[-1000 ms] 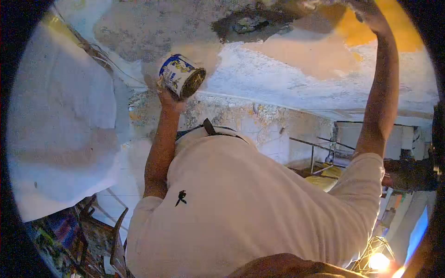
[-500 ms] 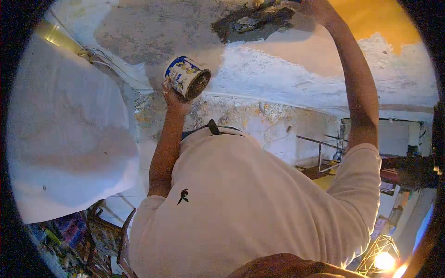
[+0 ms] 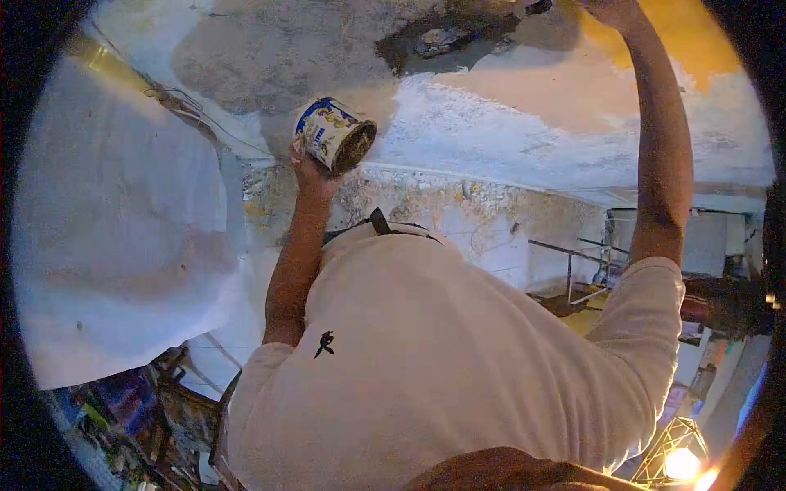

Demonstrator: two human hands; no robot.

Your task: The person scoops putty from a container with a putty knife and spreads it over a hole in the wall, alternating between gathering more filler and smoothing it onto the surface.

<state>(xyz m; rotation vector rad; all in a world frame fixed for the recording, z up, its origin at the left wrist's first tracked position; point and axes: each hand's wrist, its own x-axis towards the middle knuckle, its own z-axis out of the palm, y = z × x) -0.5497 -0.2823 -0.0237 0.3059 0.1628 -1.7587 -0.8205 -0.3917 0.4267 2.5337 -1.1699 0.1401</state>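
My left hand (image 3: pixel 313 170) is wrapped round the lower left side of a white, blue and yellow can (image 3: pixel 332 135). The can tilts, and its open, brown-crusted mouth faces right. At the top edge, my right hand (image 3: pixel 612 11) is closed and partly cut off. Whatever it grips is mostly out of view; a small dark piece (image 3: pixel 538 7) shows to its left. Near that piece, a dark, wet-looking patch (image 3: pixel 438 39) marks the grey, white and peach surface (image 3: pixel 524 98).
A pale sheet (image 3: pixel 123 221) hangs at the left. Cables (image 3: pixel 184 102) run along the upper left. Dark furniture (image 3: pixel 192 409) and clutter are at the lower left. A metal frame (image 3: pixel 571 274) stands right of my torso, and a lit wire-frame lamp (image 3: pixel 679 462) glows at the lower right.
My right hand and forearm have moved to the right along the top edge. The can in my left hand has shifted very slightly right.
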